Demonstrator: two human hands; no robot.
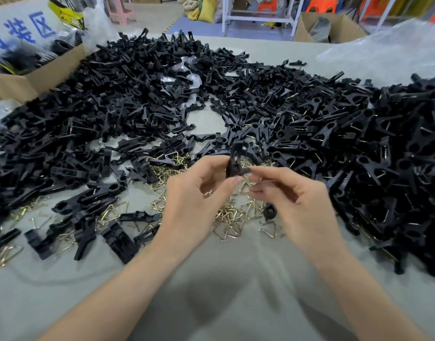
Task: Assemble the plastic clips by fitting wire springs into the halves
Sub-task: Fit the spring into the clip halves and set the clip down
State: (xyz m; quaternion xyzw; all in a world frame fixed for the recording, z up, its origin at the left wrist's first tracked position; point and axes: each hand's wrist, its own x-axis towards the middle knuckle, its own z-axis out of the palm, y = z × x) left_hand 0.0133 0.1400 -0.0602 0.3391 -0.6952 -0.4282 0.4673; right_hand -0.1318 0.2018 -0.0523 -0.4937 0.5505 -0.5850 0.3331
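My left hand (199, 190) and my right hand (292, 193) meet above the table's middle, both pinching one black plastic clip (236, 159) held upright between their fingertips. My left thumb and fingers grip its lower body; my right thumb and forefinger pinch its right side. Whether a wire sits in it I cannot tell. Under the hands lies a heap of gold wire springs (226, 217). Loose black clip halves (128, 104) cover the table's left and back.
A mound of black clips with wire showing (388, 163) fills the right side. A cardboard box (27, 82) of black parts stands at the back left. Clear plastic wrap (393, 45) lies at the back right. Bare grey tabletop (221, 279) stretches toward me.
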